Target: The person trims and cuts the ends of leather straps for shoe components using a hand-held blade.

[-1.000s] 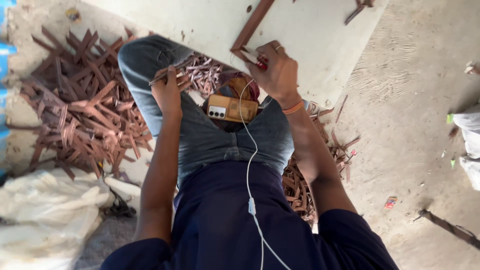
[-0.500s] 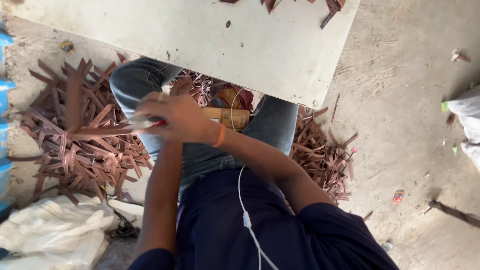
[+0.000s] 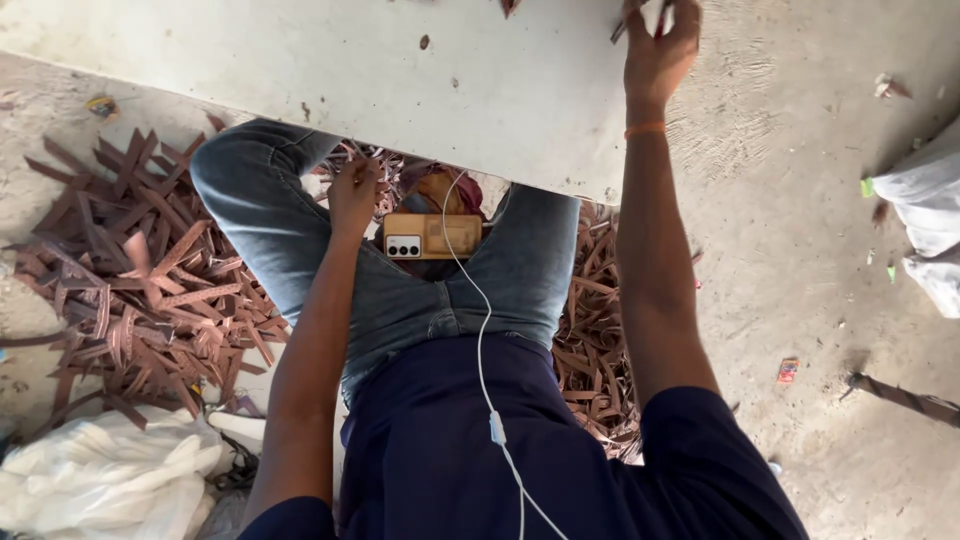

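My right hand (image 3: 660,45) reaches out to the far edge of the pale flat work board (image 3: 400,70), fingers pinched on a small thin piece at the top of the view; I cannot tell what kind it is. An orange band (image 3: 645,129) circles that wrist. My left hand (image 3: 353,195) sits low by my knee, fingers curled together on brown strips just under the board's near edge. Between my thighs lies a tan phone (image 3: 432,236) with a white cable (image 3: 480,340) running up my dark shirt. A heap of brown leather strips (image 3: 130,290) covers the floor at my left, with more of them at my right.
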